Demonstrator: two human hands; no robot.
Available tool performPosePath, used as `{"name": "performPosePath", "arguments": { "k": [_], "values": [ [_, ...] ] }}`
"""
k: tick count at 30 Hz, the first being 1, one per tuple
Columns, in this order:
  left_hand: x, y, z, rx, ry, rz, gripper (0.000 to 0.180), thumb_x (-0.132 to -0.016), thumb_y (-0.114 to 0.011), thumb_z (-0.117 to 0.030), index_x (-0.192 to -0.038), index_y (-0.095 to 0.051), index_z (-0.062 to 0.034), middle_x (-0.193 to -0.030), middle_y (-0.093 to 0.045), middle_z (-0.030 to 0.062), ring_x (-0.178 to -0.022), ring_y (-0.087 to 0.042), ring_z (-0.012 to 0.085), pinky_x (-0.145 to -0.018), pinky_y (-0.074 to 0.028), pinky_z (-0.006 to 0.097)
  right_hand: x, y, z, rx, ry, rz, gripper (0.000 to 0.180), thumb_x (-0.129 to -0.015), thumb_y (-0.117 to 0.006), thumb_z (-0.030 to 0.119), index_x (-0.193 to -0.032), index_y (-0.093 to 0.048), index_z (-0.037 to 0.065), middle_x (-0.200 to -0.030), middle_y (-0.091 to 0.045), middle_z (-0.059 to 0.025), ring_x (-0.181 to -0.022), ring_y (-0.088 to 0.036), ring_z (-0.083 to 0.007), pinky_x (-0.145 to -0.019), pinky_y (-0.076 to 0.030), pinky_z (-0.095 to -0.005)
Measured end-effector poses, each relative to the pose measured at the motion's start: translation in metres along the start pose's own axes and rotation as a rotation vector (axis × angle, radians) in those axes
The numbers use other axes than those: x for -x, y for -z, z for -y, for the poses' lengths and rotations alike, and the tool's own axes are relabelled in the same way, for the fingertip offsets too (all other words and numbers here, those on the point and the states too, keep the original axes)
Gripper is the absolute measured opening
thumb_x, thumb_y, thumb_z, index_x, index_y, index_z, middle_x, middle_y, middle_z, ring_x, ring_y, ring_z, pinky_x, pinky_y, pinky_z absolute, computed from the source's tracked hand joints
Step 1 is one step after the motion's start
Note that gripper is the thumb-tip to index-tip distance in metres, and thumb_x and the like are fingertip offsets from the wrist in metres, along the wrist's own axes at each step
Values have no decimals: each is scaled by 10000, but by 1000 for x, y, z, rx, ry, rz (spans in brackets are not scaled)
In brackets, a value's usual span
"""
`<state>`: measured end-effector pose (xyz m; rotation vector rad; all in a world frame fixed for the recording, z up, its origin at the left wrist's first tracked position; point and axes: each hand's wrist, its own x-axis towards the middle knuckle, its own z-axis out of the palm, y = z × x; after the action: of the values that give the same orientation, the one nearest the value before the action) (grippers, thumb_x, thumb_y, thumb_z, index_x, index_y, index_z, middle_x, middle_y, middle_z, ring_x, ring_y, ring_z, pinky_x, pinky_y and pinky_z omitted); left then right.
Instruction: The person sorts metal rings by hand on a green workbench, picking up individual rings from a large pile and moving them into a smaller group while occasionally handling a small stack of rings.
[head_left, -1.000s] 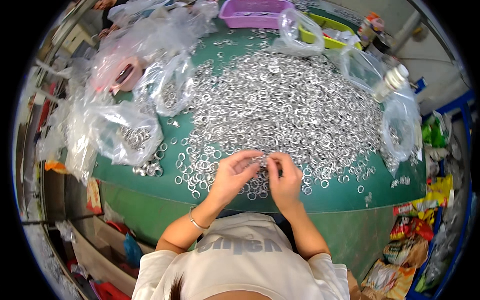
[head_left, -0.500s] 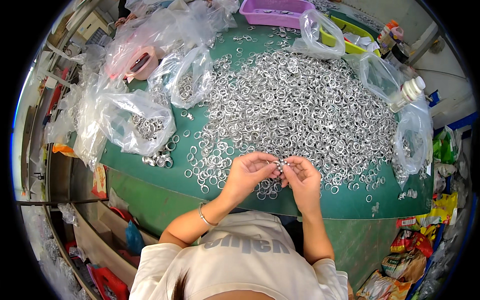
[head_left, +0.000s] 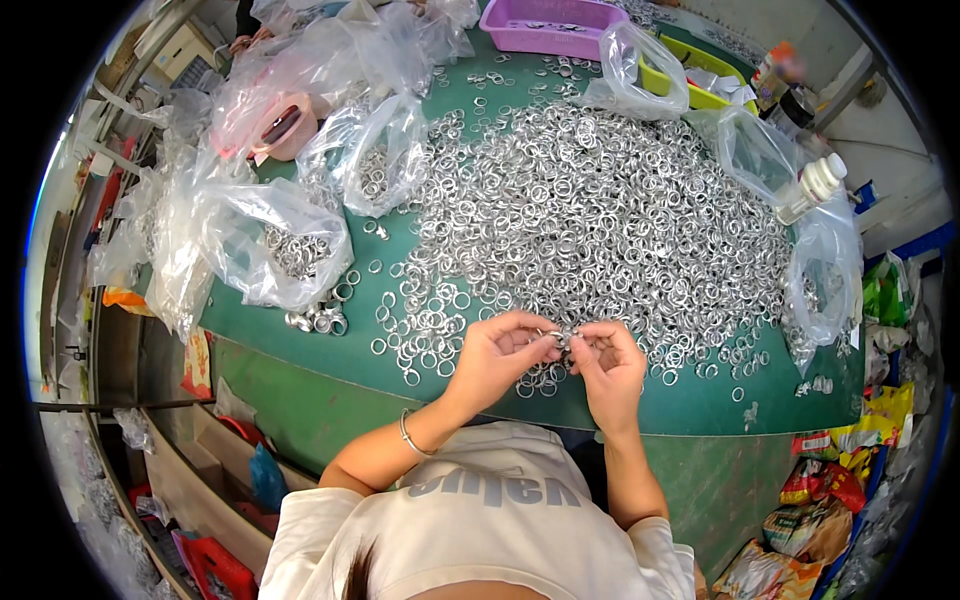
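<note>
Shirt: a pale shirt (head_left: 480,510) with grey lettering lies nearest, behind both hands and between the upper arms.
Left forearm: it slants up and inward from the lower left, elbow out, with a thin silver bracelet (head_left: 406,430) around it below the wrist.
Right forearm: it rises more steeply, leaning slightly left toward the hand.
Left hand (head_left: 497,362): turned inward, fingers bent and reaching right, thumb stretched below them; thumb and fingertips pinch small metal pieces.
Right hand (head_left: 610,367): upright, fingers curled over to the left, thumb pointing up; its fingertips pinch at the same pieces, close against the left fingertips.
Held pieces: small silver rings (head_left: 563,341) between the two sets of fingertips; fingers partly cover them, so their number cannot be told.
Table: a green tabletop (head_left: 700,405) spreads under and beyond the hands, its near edge just behind them.
Loose rings: a few rings (head_left: 540,382) lie just below the fingertips; a thin scatter (head_left: 425,335) lies left of the left hand.
Pile: a broad heap of silver rings (head_left: 600,220) starts just beyond the fingertips and stretches away, mostly ahead and to the right.
Left bag: an open clear bag (head_left: 235,260) holding rings lies beyond and left of the left hand.
Right bag: another clear bag (head_left: 828,265) sits well right of the right hand, a white bottle (head_left: 810,188) near it.
Tub: a purple tub (head_left: 545,38) stands farthest ahead, past the pile.
</note>
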<state>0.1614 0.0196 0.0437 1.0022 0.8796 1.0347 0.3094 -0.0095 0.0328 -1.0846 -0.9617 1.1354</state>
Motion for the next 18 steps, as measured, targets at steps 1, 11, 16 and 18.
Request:
{"name": "performPosePath", "arguments": {
  "k": [1,11,16,18],
  "values": [
    [1,-2,2,-57,-76,-3,155,-803,-616,74,-956,-616,53,-902,-615,89,-801,-630,157,-710,-554,256,1,-2,1,-7,-25,-26,95,-831,-601,-44,-915,-557,-32,-836,-604,-59,-629,-546,-73,-526,-421,-187],
    [5,2,-3,-3,35,65,190,-832,-587,66,-1018,-546,69,-877,-617,97,-771,-629,133,-713,-539,240,5,-11,6,285,202,-92,105,-811,-610,-44,-910,-582,-23,-814,-609,-64,-656,-549,-87,-560,-450,-216],
    [5,7,-9,66,167,123,147,-865,-586,-9,-1001,-583,48,-865,-626,81,-750,-618,122,-633,-514,227,-1,1,10,-114,-215,137,251,-902,-551,82,-1124,-548,-36,-780,-592,-46,-634,-536,-80,-556,-448,-205],
    [2,14,-5,223,305,131,153,-875,-580,-30,-1012,-586,40,-819,-628,85,-713,-615,126,-620,-506,221,-2,4,13,-167,-232,229,262,-897,-550,57,-1143,-543,-33,-808,-591,-37,-671,-533,-69,-563,-439,-199]
  ]
}}
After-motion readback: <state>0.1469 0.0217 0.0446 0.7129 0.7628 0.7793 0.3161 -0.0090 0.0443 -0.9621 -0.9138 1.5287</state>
